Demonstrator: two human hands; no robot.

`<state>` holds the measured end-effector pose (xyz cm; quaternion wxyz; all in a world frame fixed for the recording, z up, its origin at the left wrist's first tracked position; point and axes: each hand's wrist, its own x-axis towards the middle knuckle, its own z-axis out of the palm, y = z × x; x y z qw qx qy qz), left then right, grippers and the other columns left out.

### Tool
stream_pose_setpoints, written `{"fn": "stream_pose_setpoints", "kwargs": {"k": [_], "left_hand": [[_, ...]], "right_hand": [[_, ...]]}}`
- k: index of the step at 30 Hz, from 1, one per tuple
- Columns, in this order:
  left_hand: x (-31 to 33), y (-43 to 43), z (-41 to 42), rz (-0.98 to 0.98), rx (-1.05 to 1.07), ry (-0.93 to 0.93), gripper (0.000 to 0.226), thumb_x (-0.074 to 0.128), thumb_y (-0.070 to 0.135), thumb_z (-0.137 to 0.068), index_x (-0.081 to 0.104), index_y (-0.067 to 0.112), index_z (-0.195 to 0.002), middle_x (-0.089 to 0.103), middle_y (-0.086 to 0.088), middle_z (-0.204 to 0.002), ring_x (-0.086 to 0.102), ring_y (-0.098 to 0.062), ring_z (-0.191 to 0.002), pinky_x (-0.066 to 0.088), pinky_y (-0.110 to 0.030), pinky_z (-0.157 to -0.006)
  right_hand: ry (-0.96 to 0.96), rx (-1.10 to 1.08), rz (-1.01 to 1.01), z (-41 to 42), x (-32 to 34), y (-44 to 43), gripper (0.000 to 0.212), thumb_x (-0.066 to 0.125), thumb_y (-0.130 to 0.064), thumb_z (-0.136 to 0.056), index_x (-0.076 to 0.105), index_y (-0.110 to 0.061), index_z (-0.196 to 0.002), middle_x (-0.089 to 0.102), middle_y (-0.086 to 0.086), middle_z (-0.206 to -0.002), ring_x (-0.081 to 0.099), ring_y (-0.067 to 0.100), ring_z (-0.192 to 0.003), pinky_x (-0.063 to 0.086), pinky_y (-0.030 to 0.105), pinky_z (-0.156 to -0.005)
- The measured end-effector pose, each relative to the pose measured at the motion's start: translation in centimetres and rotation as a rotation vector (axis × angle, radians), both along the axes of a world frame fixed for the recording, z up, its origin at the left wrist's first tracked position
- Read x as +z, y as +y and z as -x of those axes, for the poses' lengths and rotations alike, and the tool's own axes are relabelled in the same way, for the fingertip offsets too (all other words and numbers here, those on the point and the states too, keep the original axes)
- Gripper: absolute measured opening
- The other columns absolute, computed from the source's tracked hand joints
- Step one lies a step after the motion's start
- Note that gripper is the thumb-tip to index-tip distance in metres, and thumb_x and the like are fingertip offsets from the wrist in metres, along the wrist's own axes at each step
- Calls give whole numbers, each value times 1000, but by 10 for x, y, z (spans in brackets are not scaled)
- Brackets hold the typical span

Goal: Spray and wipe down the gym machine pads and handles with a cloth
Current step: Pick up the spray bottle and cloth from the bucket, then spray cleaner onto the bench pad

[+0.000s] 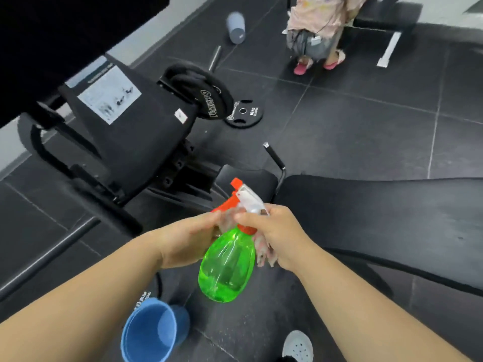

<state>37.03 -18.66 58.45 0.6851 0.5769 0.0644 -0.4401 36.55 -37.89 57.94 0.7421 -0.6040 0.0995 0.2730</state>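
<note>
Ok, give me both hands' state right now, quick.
Left hand: grips the green plastic spray bottle at its neck.
Right hand: holds the crumpled pinkish cloth, also touching the bottle's head.

cloth [264, 253] — mostly hidden, bucket [149, 333] cropped

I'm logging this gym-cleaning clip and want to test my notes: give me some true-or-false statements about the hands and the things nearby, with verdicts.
1. The left hand and right hand both hold the spray bottle. True.
2. The spray bottle's body is blue. False: it is green; the bucket on the floor is blue.
3. A cloth is bunched under the right hand. True.
4. The loose weight plate stands on edge. False: it lies flat on the floor.
</note>
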Motion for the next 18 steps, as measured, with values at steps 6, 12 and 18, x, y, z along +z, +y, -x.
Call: {"fn": "stream_pose_setpoints", "kwargs": {"k": [6, 12, 18], "left_hand": [[-3, -116, -50, 50, 82, -70, 39, 61, 30, -94, 60, 15, -130, 65, -16, -116, 64, -29, -100, 52, -43, -89], [-6, -195, -80, -13, 25, -72, 22, 45, 14, -101, 66, 8, -106, 65, -21, -89, 63, -33, -80, 55, -42, -74], [7, -261, -146, -349, -332, -466, 24, 43, 22, -103, 60, 16, -86, 62, -7, -87, 59, -20, -78, 53, -32, -73]], "right_hand": [[90, -436, -290, -39, -5, -66, 53, 86, -36, -70, 67, 8, -93, 59, 21, -74, 53, 33, -65, 45, 38, -68], [64, -281, 17, -54, 4, -127, 28, 73, -47, -62, 78, -22, -73, 66, 0, -70, 60, 20, -69, 44, 32, -67], [-26, -871, 220, -49, 24, -170, 22, 73, -34, -72, 74, -12, -67, 64, 2, -62, 55, 7, -64, 46, 25, -66]]}}
